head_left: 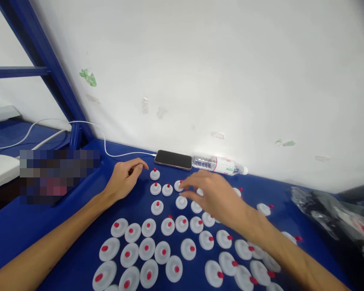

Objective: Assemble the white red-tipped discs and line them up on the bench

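Observation:
Several round white discs with red tips (148, 227) lie spread over a blue surface (127, 210). My left hand (125, 178) hovers or rests at the back left, its fingers curled, just left of the rearmost disc (154, 174); what its fingertips hold, if anything, is too small to tell. My right hand (210, 190) reaches over the back middle of the discs. Its thumb and forefinger are apart, at a disc (178, 185) whose red tip shows beside the forefinger. The hand and forearm cover some discs behind them.
A black phone (173, 159) on a white cable (124, 154) and a clear bottle (218, 164) lie along the white wall (200, 81). Blue frame bars (48, 60) stand at left; dark plastic-wrapped material (330, 214) lies at right.

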The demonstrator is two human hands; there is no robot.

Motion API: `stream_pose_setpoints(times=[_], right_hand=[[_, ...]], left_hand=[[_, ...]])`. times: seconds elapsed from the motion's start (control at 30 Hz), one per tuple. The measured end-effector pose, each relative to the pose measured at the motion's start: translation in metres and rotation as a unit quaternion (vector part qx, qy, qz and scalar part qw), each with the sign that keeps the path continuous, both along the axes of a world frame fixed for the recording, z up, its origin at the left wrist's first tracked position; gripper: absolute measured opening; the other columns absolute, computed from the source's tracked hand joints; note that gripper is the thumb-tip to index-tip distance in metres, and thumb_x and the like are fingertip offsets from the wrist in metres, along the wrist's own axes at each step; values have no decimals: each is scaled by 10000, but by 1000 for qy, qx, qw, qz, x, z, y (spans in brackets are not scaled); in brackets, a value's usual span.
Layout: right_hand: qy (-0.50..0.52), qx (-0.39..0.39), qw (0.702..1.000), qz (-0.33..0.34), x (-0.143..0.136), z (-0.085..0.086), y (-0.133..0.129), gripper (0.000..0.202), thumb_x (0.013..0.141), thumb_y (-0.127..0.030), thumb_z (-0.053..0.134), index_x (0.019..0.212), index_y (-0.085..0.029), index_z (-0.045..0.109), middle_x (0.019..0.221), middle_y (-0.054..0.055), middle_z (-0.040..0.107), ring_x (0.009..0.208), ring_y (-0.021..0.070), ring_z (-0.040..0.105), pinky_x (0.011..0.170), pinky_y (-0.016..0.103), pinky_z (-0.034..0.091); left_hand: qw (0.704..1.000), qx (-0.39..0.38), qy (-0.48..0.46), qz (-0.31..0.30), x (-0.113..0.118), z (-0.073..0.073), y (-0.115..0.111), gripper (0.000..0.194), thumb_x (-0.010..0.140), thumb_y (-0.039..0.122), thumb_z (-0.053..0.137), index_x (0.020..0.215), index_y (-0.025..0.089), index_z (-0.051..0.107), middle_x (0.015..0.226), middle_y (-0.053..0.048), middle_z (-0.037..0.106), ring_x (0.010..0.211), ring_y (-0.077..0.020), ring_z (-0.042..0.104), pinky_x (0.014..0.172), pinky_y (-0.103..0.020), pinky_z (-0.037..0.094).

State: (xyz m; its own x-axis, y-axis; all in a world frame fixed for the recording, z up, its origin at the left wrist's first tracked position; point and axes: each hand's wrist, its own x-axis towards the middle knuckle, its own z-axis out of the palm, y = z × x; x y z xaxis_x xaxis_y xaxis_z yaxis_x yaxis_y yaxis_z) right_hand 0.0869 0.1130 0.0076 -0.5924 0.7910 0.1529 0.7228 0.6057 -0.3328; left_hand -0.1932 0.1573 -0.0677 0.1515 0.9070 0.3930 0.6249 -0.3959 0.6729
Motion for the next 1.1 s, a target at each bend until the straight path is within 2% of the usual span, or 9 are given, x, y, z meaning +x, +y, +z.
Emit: stream_pose_setpoints(times=[0.07, 0.13, 0.37, 0.47, 0.6, 0.7, 0.77, 0.87, 1.1], right_hand=[[-39, -30, 997, 63, -7, -1, -10, 110, 957, -253, 665, 968, -235, 773, 911, 17, 775, 914, 211, 671, 725, 312, 479], [-84, -46, 991, 96, -16, -6, -16, 119, 959, -248, 661, 935, -212, 772, 825, 25, 764, 867, 213, 664, 668, 307, 443], [-139, -45, 982, 120, -31, -29, -12, 135, 922, -123, 636, 889, -206, 736, 749, 23, 706, 748, 179, 626, 583, 282, 331], [-128, -60, 984, 111, -27, -23, -13, 178, 924, -87, 589, 891, -202, 721, 730, 11, 688, 653, 145, 592, 574, 278, 321], [-53, -93, 993, 51, -13, 0, -14, 226, 987, -128, 520, 972, -218, 727, 767, -5, 723, 597, 117, 601, 596, 263, 370], [-1, -98, 995, -1, 0, 15, -13, 217, 998, -170, 539, 1000, -241, 745, 900, -16, 767, 694, 129, 672, 663, 259, 443], [6, -95, 995, -22, 7, 20, -13, 196, 983, -181, 572, 1003, -245, 756, 982, -13, 774, 796, 152, 700, 703, 267, 476], [4, -95, 995, -24, 12, 16, -12, 197, 981, -194, 578, 1015, -241, 766, 1002, -3, 773, 845, 169, 709, 726, 282, 503], [-3, -75, 997, 13, 4, -9, -6, 259, 990, -162, 530, 975, -223, 781, 942, 37, 768, 827, 183, 713, 718, 288, 497]], left_hand=[[1000, 1, 6, -2, 1, 0, 0, 325, 963, 324, 429, 875, 185, 709, 548, 60, 459, 484, -117, 397, 529, -267, 307], [1000, 1, 12, -4, 1, 0, 0, 327, 963, 323, 428, 877, 183, 710, 543, 61, 455, 481, -116, 389, 523, -267, 300], [1000, 3, 24, -11, 1, 3, -2, 335, 970, 320, 418, 891, 182, 713, 545, 64, 451, 480, -114, 385, 518, -266, 294], [1000, 4, 27, -12, 2, 3, -1, 334, 970, 318, 419, 890, 179, 711, 545, 64, 448, 478, -113, 385, 517, -265, 292], [999, 5, 31, -16, 1, 2, 0, 333, 967, 314, 417, 897, 177, 712, 540, 65, 443, 473, -112, 381, 523, -267, 292], [999, 3, 36, -21, 1, 1, 0, 331, 966, 311, 421, 892, 180, 716, 553, 61, 468, 479, -111, 389, 532, -267, 296], [999, 2, 39, -23, 1, 0, 0, 329, 966, 308, 425, 892, 183, 719, 556, 59, 476, 484, -112, 395, 535, -267, 297], [999, 2, 43, -26, 1, 0, 0, 328, 964, 305, 424, 893, 186, 721, 555, 59, 473, 483, -114, 391, 534, -267, 296], [999, -3, 45, -30, 2, 3, 0, 327, 965, 303, 424, 900, 187, 723, 547, 60, 457, 482, -117, 385, 530, -266, 292]])
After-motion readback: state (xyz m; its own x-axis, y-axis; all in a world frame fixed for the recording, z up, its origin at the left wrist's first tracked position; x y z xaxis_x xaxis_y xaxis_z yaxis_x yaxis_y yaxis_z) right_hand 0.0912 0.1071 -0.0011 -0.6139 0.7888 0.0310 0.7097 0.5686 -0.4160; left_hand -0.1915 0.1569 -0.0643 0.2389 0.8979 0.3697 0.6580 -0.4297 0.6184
